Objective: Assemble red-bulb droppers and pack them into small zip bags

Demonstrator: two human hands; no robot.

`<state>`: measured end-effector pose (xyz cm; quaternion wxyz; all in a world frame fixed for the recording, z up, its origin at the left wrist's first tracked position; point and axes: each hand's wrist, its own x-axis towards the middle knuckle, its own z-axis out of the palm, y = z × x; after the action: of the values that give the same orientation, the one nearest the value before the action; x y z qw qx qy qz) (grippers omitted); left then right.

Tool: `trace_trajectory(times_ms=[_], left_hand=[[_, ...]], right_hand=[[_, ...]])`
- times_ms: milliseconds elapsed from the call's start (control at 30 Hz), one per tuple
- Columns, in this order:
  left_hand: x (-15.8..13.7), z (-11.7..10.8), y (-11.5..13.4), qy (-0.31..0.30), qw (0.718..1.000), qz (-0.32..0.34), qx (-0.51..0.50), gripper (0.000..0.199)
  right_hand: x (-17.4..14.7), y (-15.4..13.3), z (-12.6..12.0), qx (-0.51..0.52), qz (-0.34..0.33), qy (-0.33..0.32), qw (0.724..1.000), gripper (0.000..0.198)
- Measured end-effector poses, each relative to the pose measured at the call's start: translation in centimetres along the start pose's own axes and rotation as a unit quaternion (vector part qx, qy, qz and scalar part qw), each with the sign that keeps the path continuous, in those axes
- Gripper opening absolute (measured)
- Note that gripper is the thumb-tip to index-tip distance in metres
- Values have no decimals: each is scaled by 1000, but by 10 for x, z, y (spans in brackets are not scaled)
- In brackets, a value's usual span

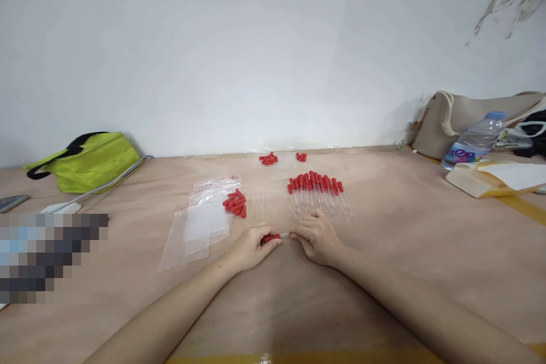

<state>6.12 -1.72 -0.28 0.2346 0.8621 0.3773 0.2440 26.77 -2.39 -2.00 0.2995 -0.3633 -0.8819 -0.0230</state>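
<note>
1. Left hand (253,247): fingers curled, thumb and forefinger clamped around a red bulb (271,238), whose mouth end points toward the other hand.
2. Right hand (318,237): palm down, fingers bent and drawn together, the tips pinching a thin clear tube (285,235). How many fingers grip it cannot be told.
3. Bulb and tube: in line and meeting end to end, low over the table (384,296), in front of the person. The hands stand slightly apart, with the tube bridging the gap; how deep it sits in the bulb cannot be told.
4. Droppers (315,185): just beyond the right hand, a fanned row, red ends away from the person, clear stems toward the person.
5. Loose tubes (264,199): beyond the gap between the hands, side by side, left of the droppers.
6. Loose bulbs (235,203): a small heap beyond the left hand, beside overlapping clear bags (205,216).
7. Far bulbs (268,158): a cluster near the wall (256,57).
8. Margins: at left, a green pouch (96,162) and a phone (12,202); at right, a handbag (439,125) behind a tilted bottle (473,139).
</note>
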Motion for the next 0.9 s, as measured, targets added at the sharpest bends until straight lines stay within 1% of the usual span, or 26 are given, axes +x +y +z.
trace_trajectory(times_ms=[267, 400, 500, 567, 633, 667, 700, 767, 800, 900], left_hand=[[0, 2, -2, 4, 1000, 16, -1, 14], [1, 3, -2, 32, 999, -7, -21, 14], [1, 3, -1, 65, 997, -29, -36, 14], [1, 4, -1, 84, 996, -20, -32, 14], [1, 3, -2, 108, 994, -12, -18, 18], [1, 3, -3, 118, 993, -15, -10, 21], [1, 2, -3, 122, 992, -21, -3, 24], [2, 1, -3, 114, 993, -32, 11, 24], [2, 0, -3, 105, 994, -32, 17, 20], [3, 0, -2, 79, 996, -13, 27, 7]], right_hand=[[6, -4, 4, 9, 4, 2, 1000, 16], [9, -4, 2, 5, 17, 10, 1000, 17], [8, -6, -5, -47, 7, 19, 999, 17], [7, -7, -12, -105, -11, 3, 994, 16], [8, -8, -21, -151, -2, -19, 988, 15], [9, -6, -26, -161, 25, -23, 986, 15], [12, -4, -31, -164, 66, -21, 984, 15], [23, 3, -39, -144, 169, -5, 975, 20], [30, 8, -42, -127, 218, -3, 968, 23], [55, 20, -38, -76, 315, -37, 945, 26]])
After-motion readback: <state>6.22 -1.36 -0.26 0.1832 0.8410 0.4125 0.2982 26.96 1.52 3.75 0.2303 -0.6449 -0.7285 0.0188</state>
